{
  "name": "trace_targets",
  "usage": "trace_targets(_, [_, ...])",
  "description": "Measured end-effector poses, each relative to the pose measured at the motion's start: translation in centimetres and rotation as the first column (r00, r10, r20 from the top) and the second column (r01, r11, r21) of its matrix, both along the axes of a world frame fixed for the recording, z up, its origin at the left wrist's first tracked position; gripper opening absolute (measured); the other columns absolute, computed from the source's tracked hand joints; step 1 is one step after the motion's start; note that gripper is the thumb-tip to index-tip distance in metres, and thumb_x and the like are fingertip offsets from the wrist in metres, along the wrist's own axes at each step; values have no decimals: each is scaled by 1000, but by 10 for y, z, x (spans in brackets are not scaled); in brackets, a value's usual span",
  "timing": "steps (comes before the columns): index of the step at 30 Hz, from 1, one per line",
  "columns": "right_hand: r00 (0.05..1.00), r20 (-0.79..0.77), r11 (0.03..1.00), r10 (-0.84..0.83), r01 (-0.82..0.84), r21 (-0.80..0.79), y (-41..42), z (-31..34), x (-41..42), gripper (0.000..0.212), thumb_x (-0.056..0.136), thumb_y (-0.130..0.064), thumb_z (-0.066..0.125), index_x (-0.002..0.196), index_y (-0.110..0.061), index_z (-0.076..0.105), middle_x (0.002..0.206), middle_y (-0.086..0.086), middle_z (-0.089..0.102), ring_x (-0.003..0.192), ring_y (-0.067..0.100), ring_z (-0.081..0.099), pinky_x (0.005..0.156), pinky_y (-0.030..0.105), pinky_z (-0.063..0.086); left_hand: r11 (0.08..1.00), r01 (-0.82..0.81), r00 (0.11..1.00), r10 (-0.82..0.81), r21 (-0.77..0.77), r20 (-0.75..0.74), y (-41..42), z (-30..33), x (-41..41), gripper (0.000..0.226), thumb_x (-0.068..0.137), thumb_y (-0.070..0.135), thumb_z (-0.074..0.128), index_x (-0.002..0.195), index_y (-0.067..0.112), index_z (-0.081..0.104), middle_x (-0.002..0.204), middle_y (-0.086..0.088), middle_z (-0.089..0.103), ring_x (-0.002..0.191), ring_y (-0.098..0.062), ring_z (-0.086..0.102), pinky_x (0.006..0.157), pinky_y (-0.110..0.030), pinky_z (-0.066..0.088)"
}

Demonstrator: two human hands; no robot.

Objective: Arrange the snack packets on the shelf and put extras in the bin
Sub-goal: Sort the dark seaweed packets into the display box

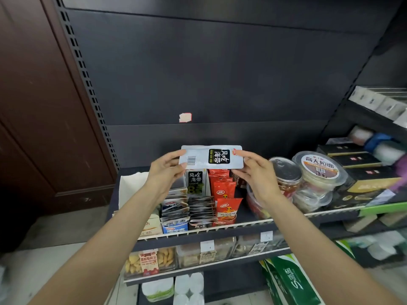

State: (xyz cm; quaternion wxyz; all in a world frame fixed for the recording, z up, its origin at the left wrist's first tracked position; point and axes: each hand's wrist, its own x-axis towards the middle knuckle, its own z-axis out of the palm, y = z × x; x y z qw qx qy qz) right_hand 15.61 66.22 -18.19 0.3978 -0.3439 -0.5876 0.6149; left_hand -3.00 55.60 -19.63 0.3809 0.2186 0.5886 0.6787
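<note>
Holding one silver packet [211, 157], two hands: left hand [166, 170], right hand [256, 172]

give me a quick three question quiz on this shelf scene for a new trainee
1. True or false: both hands hold the silver foil snack packet with the black label above the shelf.
2. Which packets stand directly right of the row of dark grey foil packets? A) red packets B) green packets C) yellow packets
3. Fill in: the round clear plastic noodle tub with the printed lid sits to the ___ of the right hand.

Key: 1 true, with the left hand at its barcode end. 2 A, red packets. 3 right.
</note>
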Motion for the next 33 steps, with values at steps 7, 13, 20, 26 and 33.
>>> trace_targets(7, [998, 61, 996, 29, -34, 82, -5, -7, 6, 41, 88, 7, 54, 122, -16, 59, 95, -1, 72, 86, 8, 69, 69, 21, 56, 1000, 16, 929, -15, 1, -370, -10, -1, 2, 62, 82, -9, 63, 131, 27, 52, 97, 4, 64, 76, -6, 66, 80, -20, 54])
trace_targets(13, [995, 100, 991, 23, -36, 125, -4, -8, 11, 44, 87, 7, 57, 123, -18, 61, 98, 0, 72, 90, 8, 67, 71, 18, 54, 999, 46, 892, -46, -10, -449, -14, -4, 0, 63, 79, -6, 68, 133, 22, 51, 97, 4, 63, 82, -16, 64, 79, -13, 50])
trace_targets(20, [996, 61, 992, 63, -69, 102, -5, -6, 7, 38, 94, 6, 43, 117, -16, 63, 101, -5, 71, 89, 1, 67, 66, 13, 52, 994, 55, 916, -86, -90, -391, -15, -6, -9, 63, 80, -3, 68, 135, 22, 50, 103, 3, 64, 103, -16, 60, 95, -26, 49])
trace_targets(26, [970, 225, 891, -88, -24, 454, -1, -8, -6, 23, 86, -3, 61, 99, -20, 71, 118, -11, 58, 114, 3, 53, 90, 21, 49, 981, 94, 955, -137, -170, -262, -18, -14, -17, 59, 82, 2, 69, 136, 14, 48, 108, -1, 65, 105, -17, 60, 87, -25, 49])
trace_targets(33, [887, 356, 658, -293, -82, 748, 10, -2, -21, 14, 85, -17, 66, 97, -15, 73, 94, -4, 68, 92, 11, 58, 81, 36, 50, 942, 93, 843, -246, -322, -478, -21, -22, -27, 55, 88, 21, 64, 138, 11, 44, 118, -6, 64, 98, -13, 66, 86, -20, 49])
